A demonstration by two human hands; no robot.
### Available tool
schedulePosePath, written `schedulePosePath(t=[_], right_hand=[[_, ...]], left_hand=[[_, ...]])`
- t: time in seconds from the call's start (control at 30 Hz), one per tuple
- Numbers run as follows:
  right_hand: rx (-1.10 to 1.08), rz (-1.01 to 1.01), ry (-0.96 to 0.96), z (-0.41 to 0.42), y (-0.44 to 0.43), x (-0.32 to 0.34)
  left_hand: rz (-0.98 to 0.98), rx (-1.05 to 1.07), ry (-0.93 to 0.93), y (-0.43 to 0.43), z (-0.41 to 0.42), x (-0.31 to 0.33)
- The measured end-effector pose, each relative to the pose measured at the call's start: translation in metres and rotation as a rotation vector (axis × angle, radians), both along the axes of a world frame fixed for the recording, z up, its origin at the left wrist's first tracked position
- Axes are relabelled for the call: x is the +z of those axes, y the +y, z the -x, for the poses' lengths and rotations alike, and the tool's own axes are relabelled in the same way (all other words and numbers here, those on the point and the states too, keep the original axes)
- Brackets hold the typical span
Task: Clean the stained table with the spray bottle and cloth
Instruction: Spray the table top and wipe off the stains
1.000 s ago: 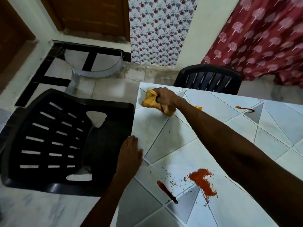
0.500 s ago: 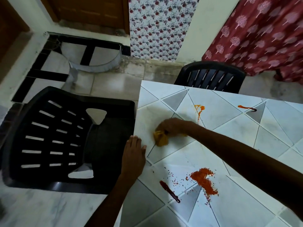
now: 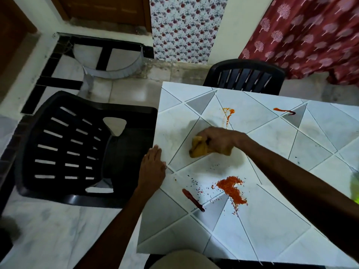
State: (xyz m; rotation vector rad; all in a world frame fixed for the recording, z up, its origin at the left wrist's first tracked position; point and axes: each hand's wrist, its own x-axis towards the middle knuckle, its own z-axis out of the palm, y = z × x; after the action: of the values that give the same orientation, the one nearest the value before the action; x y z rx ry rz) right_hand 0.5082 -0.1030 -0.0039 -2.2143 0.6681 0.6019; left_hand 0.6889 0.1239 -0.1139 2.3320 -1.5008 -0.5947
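Four stains (image 3: 231, 188) are left near the cloth (image 3: 197, 151) that my right hand (image 3: 219, 141) grips; my left hand (image 3: 152, 167) lies flat on the table (image 3: 272, 220).

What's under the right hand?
A bunched yellow cloth, gripped by the right hand and lying on the table. Its ends stick out on both sides. Any stain beneath the cloth is covered, so I cannot tell.

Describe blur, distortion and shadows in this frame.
Head view: wide-angle distortion skews the table; the red curtain at top right is smeared; the right hand and cloth cast a soft shadow; the powder stain is sharp; light is dim.
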Motion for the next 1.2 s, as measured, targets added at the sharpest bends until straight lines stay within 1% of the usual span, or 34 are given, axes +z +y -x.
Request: schedulePosePath(t=[0.07,0.13,0.3,0.37,0.5,0.63,0.8,1.03,1.2], right_hand=[[0.014,0.056,-0.080,-0.022,0.008,0.007],[0.108,0.159,-0.105,-0.051,0.024,0.001],[0.452,0.320,-0.021,-0.104,0.082,-0.024],[0.526,0.371,-0.009,-0.102,0.098,-0.032],[0.582,0.418,0.063,-0.064,0.110,-0.034],[0.536,0.389,0.122,-0.008,0.114,-0.037],[0.451,0.420,0.199,0.057,0.124,-0.041],[0.423,0.403,0.216,0.118,0.136,-0.039],[0.211,0.295,0.162,0.128,0.122,-0.020]], left_hand=[[0.024,0.022,0.052,0.013,0.001,0.001],[0.039,0.071,0.100,0.029,0.005,-0.002],[0.044,0.181,0.213,0.064,0.019,-0.006],[0.053,0.173,0.209,0.072,0.023,-0.006],[0.030,0.142,0.132,0.078,0.031,-0.004],[0.006,0.132,0.089,0.078,0.038,-0.002],[0.002,0.082,0.017,0.084,0.055,-0.002],[0.018,0.053,0.023,0.085,0.076,-0.003],[0.093,0.010,0.042,0.077,0.082,-0.001]])
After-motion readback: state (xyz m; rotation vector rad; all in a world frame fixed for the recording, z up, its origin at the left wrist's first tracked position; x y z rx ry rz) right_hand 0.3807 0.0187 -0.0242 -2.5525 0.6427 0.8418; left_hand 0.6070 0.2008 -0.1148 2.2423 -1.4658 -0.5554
